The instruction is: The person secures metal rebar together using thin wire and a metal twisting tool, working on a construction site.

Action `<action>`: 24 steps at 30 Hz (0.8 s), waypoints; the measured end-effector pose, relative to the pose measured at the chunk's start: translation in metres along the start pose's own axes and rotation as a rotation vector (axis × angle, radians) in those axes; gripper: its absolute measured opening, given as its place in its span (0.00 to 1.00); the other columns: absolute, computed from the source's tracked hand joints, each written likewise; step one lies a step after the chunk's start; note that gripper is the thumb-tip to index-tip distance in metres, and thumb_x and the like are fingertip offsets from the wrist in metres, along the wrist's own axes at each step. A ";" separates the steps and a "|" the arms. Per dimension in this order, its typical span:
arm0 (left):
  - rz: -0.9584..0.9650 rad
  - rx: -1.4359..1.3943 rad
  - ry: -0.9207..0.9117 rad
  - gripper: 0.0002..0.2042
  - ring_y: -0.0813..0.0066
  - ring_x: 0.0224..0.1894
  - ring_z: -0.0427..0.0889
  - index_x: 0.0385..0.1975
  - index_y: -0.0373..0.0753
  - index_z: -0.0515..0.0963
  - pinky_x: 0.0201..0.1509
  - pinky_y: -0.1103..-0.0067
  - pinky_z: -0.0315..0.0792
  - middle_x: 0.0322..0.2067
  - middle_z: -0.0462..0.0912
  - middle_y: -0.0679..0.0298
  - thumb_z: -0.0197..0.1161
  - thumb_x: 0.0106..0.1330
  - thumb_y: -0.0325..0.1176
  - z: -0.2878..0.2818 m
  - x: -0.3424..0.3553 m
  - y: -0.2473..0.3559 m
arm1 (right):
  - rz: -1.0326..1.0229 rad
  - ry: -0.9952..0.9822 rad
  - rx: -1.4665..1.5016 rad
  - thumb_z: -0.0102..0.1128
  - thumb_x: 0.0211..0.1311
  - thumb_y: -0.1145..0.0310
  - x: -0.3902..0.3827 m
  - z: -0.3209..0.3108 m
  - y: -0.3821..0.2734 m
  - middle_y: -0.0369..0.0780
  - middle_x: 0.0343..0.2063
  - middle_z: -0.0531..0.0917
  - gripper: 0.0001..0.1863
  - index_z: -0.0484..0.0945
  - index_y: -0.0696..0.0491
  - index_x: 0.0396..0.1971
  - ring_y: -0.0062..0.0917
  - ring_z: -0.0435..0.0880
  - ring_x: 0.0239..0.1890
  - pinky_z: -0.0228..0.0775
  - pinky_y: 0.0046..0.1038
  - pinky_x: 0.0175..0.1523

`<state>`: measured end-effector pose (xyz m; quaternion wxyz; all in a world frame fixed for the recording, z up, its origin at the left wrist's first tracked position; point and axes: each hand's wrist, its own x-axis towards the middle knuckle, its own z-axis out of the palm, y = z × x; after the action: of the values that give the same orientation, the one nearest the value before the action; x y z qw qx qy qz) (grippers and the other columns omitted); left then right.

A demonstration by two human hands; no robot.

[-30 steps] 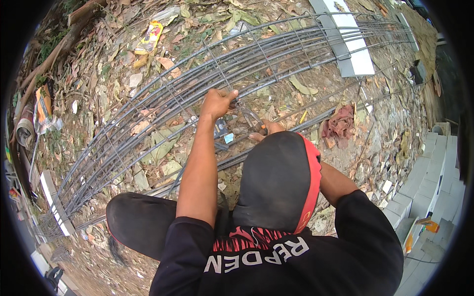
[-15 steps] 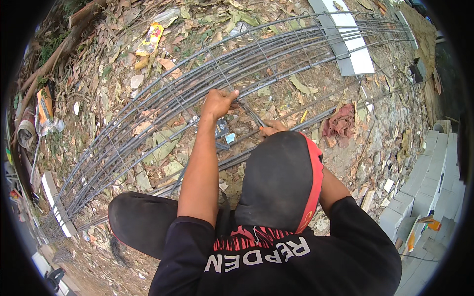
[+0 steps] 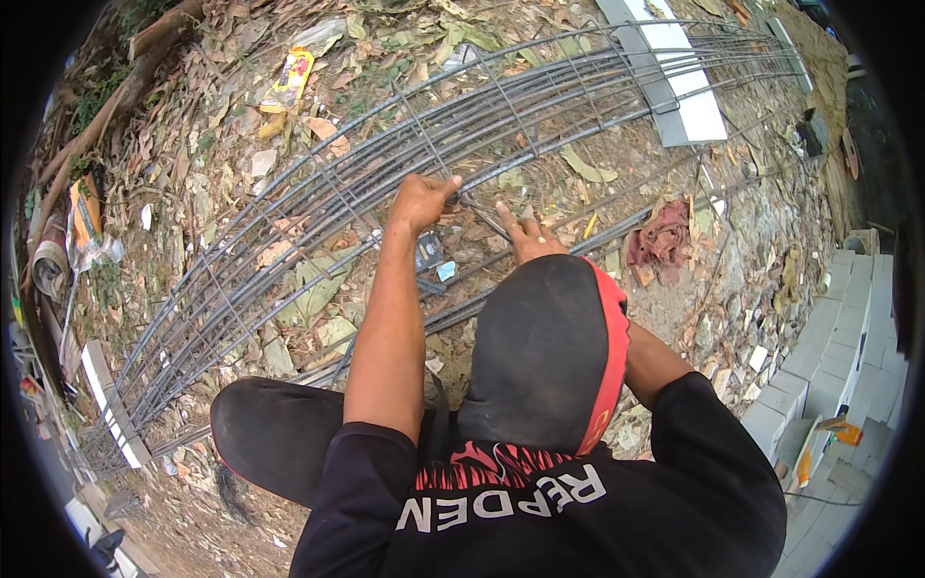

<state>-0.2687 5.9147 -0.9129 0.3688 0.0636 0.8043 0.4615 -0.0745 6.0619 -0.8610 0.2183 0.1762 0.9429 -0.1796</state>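
A long cage of steel rebar (image 3: 564, 79) with thin square cross-ties arcs over the ground in front of me. My left hand (image 3: 421, 200) is closed at the cage's near side, thumb out, where a cross-tie meets the near bars. A slim dark metal hand tool (image 3: 488, 220) slants from beside those fingers toward my right. Its lower end is at my right hand (image 3: 532, 237), whose fingers are partly curled at the handle, with one finger stretched forward. The tool's tip and the exact tie point are too small to make out.
White-and-grey boards (image 3: 674, 82) support the cage at right, and another board (image 3: 114, 403) at left. Loose bars lie between my knees and the cage. A reddish cloth (image 3: 661, 237), a dark blue packet (image 3: 428, 252), dry leaves and grey blocks (image 3: 819, 356) lie around.
My right hand has shifted slightly up and forward, its fingers loosening and spreading around the tool's handle. My left hand stays at the same place on the cage.
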 end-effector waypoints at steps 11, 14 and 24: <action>0.012 -0.106 -0.012 0.24 0.73 0.23 0.82 0.35 0.26 0.88 0.26 0.75 0.72 0.26 0.88 0.55 0.69 0.70 0.48 -0.001 -0.004 0.002 | -0.273 0.126 -0.080 0.55 0.67 0.67 0.021 -0.008 0.038 0.53 0.50 0.78 0.30 0.65 0.56 0.68 0.51 0.82 0.53 0.81 0.45 0.49; 0.027 -0.079 -0.011 0.23 0.74 0.21 0.80 0.33 0.26 0.88 0.24 0.76 0.71 0.25 0.87 0.56 0.69 0.70 0.48 0.003 -0.001 -0.004 | -0.355 0.259 -0.067 0.51 0.66 0.72 0.029 0.000 0.051 0.51 0.43 0.78 0.19 0.70 0.60 0.56 0.48 0.84 0.48 0.81 0.45 0.46; 0.011 -0.119 0.023 0.24 0.79 0.15 0.69 0.27 0.28 0.87 0.21 0.76 0.65 0.17 0.80 0.63 0.70 0.69 0.49 0.006 -0.004 0.003 | -0.004 -0.419 1.023 0.65 0.70 0.49 0.027 0.033 0.041 0.48 0.37 0.87 0.23 0.83 0.55 0.47 0.35 0.88 0.38 0.79 0.34 0.40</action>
<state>-0.2628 5.9185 -0.9098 0.3600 0.0408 0.7794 0.5111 -0.0690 6.0911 -0.9122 0.2874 0.2186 0.6720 -0.6466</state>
